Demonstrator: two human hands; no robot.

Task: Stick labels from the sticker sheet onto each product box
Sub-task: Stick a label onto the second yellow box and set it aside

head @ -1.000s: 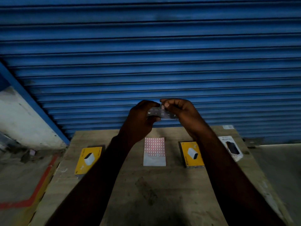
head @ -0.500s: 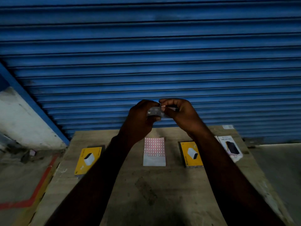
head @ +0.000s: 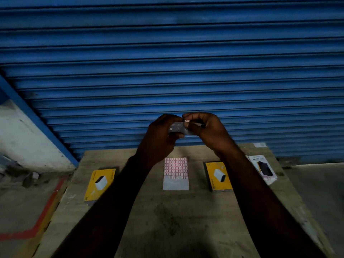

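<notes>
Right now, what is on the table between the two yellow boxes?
The sticker sheet lies flat on the table between the left yellow box and the right yellow box, touching neither. The head view shows it.

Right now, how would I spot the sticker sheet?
Below the blue roller shutter stands a wooden table. At its middle, between the left yellow box and the right yellow box, lies the white paper sheet; only it carries a grid of red-edged labels.
</notes>
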